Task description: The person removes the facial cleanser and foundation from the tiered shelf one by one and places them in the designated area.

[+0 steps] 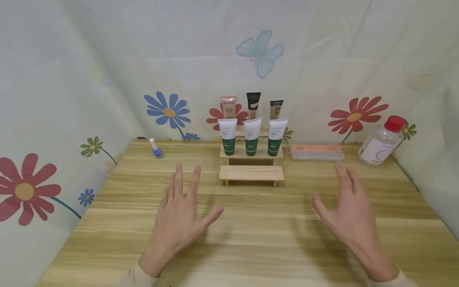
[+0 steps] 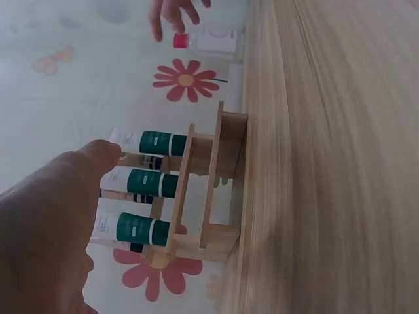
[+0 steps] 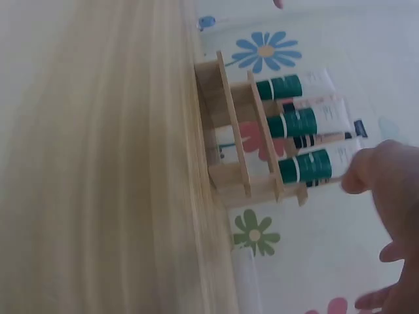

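Note:
My left hand (image 1: 179,215) hovers flat over the wooden table (image 1: 251,239), fingers straight and spread, holding nothing. My right hand (image 1: 349,207) hovers the same way on the right, also empty. Between and beyond them stands a stepped wooden rack (image 1: 251,173). Its lowest step is bare. The middle step carries three white-and-green tubes (image 1: 252,136), and the top step three smaller tubes (image 1: 253,105). The left wrist view shows the rack (image 2: 209,190) and the green tubes (image 2: 141,182) past my thumb (image 2: 91,163). The right wrist view shows the rack (image 3: 242,144) with my fingertips (image 3: 376,167) near the tubes (image 3: 301,121).
A small blue nail polish bottle (image 1: 156,149) stands at the back left. A pink flat box (image 1: 315,151) lies right of the rack, and a clear bottle with a red cap (image 1: 383,141) leans in the back right corner. A flowered cloth (image 1: 71,99) walls the table on three sides.

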`<action>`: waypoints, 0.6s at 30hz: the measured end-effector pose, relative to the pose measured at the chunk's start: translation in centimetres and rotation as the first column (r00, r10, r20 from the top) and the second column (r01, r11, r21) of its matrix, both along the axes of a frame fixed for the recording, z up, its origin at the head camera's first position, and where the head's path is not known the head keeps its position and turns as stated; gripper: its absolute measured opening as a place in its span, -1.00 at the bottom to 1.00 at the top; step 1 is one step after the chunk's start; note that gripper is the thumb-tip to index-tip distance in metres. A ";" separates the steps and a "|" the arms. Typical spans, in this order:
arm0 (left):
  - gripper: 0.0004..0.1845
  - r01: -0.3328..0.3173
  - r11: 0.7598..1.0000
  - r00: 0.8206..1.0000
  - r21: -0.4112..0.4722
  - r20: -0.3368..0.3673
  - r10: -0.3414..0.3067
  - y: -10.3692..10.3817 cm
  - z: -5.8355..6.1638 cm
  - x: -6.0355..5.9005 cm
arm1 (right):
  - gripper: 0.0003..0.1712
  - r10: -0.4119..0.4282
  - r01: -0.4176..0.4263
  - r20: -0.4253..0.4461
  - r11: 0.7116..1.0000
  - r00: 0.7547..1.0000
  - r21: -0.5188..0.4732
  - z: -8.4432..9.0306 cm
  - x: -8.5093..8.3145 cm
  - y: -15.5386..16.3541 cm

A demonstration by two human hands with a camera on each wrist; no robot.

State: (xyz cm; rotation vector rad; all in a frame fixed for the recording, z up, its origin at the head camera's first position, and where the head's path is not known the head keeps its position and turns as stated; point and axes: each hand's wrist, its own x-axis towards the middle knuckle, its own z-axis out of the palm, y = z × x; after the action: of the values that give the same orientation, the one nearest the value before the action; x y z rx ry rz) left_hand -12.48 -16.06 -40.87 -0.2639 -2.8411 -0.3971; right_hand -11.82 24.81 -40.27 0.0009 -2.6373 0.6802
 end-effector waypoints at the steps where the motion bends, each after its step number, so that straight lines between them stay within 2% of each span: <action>1: 0.29 0.011 1.000 1.000 0.011 -0.005 -0.011 0.1 0.1 -0.4 | 0.12 0.011 -0.013 -0.026 0.999 1.000 -0.052 0.2 -0.3 0.2; 6: 0.20 0.064 0.991 0.998 0.120 0.005 -0.065 1.1 0.0 -2.1 | -0.13 0.019 -0.038 -0.073 0.961 0.997 -0.273 0.6 -1.1 0.9; 9: 0.11 0.081 0.965 0.995 0.251 0.031 -0.092 1.8 -0.4 -3.4 | -0.23 0.008 -0.034 -0.078 0.939 0.997 -0.343 1.1 -1.9 0.8; 11: 0.02 0.084 0.931 0.993 0.356 0.052 -0.109 2.1 -0.7 -4.4 | -0.28 0.014 -0.045 -0.085 0.925 0.996 -0.377 1.6 -2.5 0.6; 13: -0.05 0.071 0.888 0.989 0.455 0.081 -0.121 2.4 -1.0 -5.3 | -0.31 0.017 -0.053 -0.094 0.915 0.995 -0.400 2.1 -3.2 0.2; 18: -0.21 0.014 0.756 0.982 0.654 0.135 -0.135 3.2 -1.7 -7.5 | -0.40 0.019 -0.091 -0.147 0.860 0.989 -0.501 3.3 -5.0 -1.0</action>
State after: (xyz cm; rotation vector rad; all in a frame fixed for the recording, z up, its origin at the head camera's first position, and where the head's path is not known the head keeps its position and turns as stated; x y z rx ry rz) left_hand -19.97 -12.89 -42.52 -0.2017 -2.6385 -1.4499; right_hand -16.80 23.77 -36.98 -0.0284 -2.2585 1.3279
